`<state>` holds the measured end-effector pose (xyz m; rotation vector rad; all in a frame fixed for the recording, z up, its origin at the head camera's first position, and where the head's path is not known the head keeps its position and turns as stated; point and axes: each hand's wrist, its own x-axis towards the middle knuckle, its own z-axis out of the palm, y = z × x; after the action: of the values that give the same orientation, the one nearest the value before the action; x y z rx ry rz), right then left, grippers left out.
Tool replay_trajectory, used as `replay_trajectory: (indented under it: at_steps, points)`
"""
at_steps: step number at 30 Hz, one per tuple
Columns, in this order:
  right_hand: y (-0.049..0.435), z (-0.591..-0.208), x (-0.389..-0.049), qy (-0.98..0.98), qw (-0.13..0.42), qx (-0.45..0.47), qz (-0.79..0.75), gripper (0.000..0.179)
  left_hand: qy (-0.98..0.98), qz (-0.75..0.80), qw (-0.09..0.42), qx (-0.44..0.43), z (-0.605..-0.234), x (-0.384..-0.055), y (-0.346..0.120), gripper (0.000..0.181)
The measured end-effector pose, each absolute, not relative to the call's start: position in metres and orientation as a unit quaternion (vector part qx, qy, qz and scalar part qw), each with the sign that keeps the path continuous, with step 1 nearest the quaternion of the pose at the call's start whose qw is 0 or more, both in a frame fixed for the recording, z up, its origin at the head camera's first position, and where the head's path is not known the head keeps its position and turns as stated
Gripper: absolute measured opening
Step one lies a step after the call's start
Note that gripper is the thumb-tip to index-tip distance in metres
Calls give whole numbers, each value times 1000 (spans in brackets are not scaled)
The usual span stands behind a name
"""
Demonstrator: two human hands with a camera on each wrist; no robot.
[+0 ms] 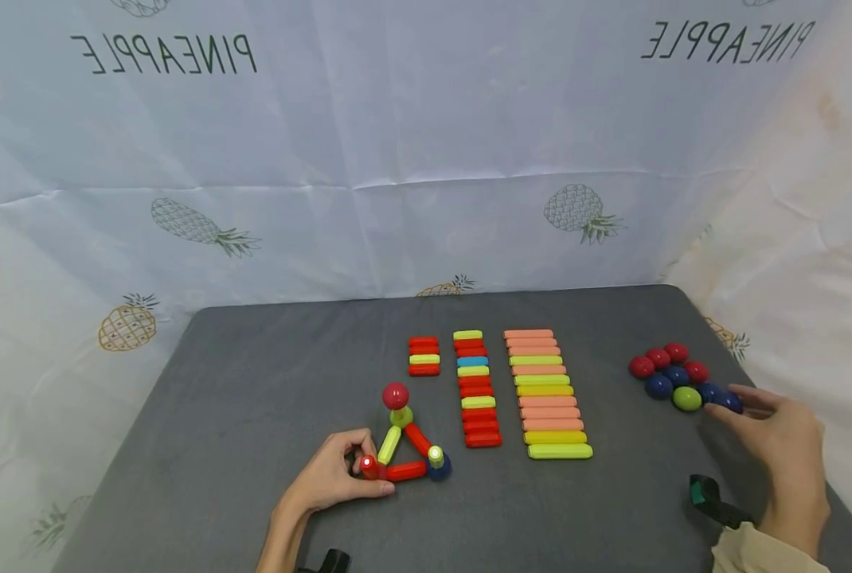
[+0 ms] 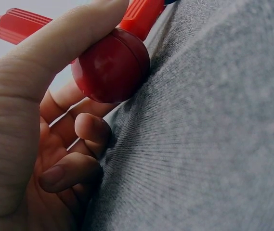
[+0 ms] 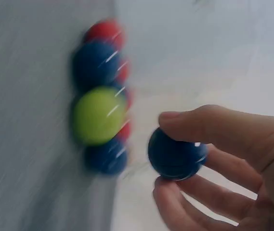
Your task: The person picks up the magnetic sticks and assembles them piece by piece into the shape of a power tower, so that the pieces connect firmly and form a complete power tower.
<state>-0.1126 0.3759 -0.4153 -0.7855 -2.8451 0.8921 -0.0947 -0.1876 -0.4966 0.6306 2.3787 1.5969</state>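
My left hand grips a corner of a triangular frame of sticks and balls. In the left wrist view, its thumb and fingers hold a red ball with a ribbed red stick plugged into it. Red sticks and a yellow-green stick link the corners. A blue ball bears a short upright stick, and a green ball has a red ball above it. At the right, my right hand pinches a blue ball between thumb and fingers, apart from the other balls.
Loose red, blue and green balls cluster at the table's right. Short sticks and medium sticks lie in columns at the middle, beside longer pink and yellow ones. A pineapple-print cloth hangs behind the grey table.
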Motion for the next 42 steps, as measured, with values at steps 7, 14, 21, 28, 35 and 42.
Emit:
replay_trajectory:
  at_steps: [7, 14, 21, 28, 35, 42]
  points:
    - [326, -387, -110, -881, 161, -148, 419, 54, 798, 556, 98, 210, -497, -95, -190, 33]
    - [256, -364, -108, -862, 227, 19, 453, 46, 736, 622, 98, 248, -500, -96, -195, 27]
    - [184, -355, -103, -841, 173, 170, 484, 47, 711, 647, 95, 259, -501, -95, -195, 25]
    - [124, -360, -101, -817, 109, 278, 493, 39, 712, 643, 90, 268, -503, -96, -193, 24]
    - [77, -370, -96, -798, 20, 328, 506, 34, 708, 645, 97, 271, -504, -97, -193, 24]
    - [45, -384, -95, -778, -18, 369, 508, 30, 708, 646, 106, 266, -504, -97, -195, 24]
